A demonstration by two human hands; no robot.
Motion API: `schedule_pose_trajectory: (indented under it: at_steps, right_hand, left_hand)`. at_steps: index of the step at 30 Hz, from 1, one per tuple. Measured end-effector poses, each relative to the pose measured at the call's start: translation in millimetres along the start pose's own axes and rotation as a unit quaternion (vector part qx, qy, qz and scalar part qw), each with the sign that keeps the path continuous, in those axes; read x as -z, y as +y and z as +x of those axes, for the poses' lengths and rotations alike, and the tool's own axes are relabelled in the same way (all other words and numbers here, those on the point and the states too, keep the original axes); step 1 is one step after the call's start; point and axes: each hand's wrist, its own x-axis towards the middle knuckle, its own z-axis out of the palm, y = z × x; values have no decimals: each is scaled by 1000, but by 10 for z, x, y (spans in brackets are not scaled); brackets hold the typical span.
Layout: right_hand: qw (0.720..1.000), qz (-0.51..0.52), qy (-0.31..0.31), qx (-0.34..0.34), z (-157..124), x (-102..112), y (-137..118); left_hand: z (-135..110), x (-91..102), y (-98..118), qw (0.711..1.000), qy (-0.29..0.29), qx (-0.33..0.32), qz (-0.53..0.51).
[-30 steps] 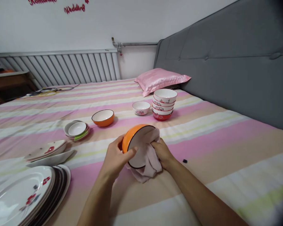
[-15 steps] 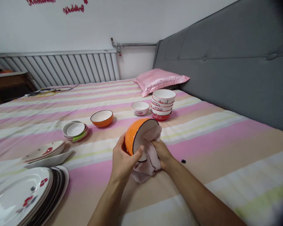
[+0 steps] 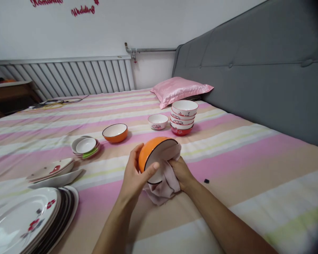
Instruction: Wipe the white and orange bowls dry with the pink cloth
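Note:
An orange bowl (image 3: 147, 152) with a white inside and a dark rim is tilted on its side above the bed. My left hand (image 3: 135, 173) grips its left edge, thumb over the rim and fingers behind the orange outside. In my right hand (image 3: 182, 173) is a pale pink cloth (image 3: 167, 183), bunched and pressed against the inside and right rim of the bowl. Part of the cloth hangs below. My right fingertips are hidden in its folds. Beyond, a second orange bowl (image 3: 115, 134) stands upright on the bed.
At the lower left lie stacked plates (image 3: 21, 211), with oval dishes (image 3: 51, 169) and small bowls (image 3: 86, 145) behind. A patterned bowl (image 3: 158, 121) stands beside stacked bowls (image 3: 184, 116). A pink pillow (image 3: 180, 90) rests near the grey headboard (image 3: 254, 67). A small black piece (image 3: 206, 181) lies right.
The orange bowl has tipped and shifted slightly left and down, my left hand moving with it. My right hand stays at nearly the same place with the cloth.

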Motion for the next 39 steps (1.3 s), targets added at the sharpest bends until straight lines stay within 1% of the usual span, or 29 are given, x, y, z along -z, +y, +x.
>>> schedule_pose_trajectory:
  at_steps: [2,3,5,8,9,11,14,17,19,22,23,25,28,30,33,37,39]
  right_hand:
    - [998,-50,24,35,11,14,7]
    - [995,-75,34,52,16,22,8]
    - [989,-117,41,87,24,38,3]
    - [975,-168,11,144,29,54,-23]
    - [968,-188,-5,166,29,58,-34]
    - [952,-227,-31,205,29,64,-55]
    - [936,-266,-46,228,32,79,-70]
    - [929,-293,-41,221,35,105,-70]
    - [918,-336,-11,213,34,122,-70]
    - [892,-393,60,215,28,137,-72]
    - [890,-391,75,223,26,137,-72]
    - [900,-357,78,238,24,131,-68]
    - [913,-310,45,261,21,109,-61]
    - [912,-299,25,282,14,90,-63]
    - [908,-277,15,316,-10,68,-83]
    - [930,-214,-11,299,-58,60,-119]
    - [927,-220,-14,305,-81,57,-136]
  left_hand:
    - [5,53,46,1000,7,9,3]
    - [8,85,67,1000,1,15,16]
    - [17,157,96,997,-31,26,67]
    - [32,246,111,979,-102,32,176]
    - [36,261,110,971,-118,34,203]
    - [41,265,100,964,-129,36,231]
    - [44,227,66,965,-110,37,237]
    - [45,184,15,970,-76,40,227]
    - [49,161,-20,974,-58,57,213]
    - [62,130,-60,977,-35,92,189]
    - [67,119,-67,978,-28,101,181]
    - [75,100,-74,980,-19,112,166]
    - [79,84,-69,981,-9,120,154]
    - [75,79,-60,982,-3,122,147]
    - [68,72,-45,983,-2,124,136]
    - [69,57,-33,981,2,133,139]
    - [72,54,-34,981,5,133,141]
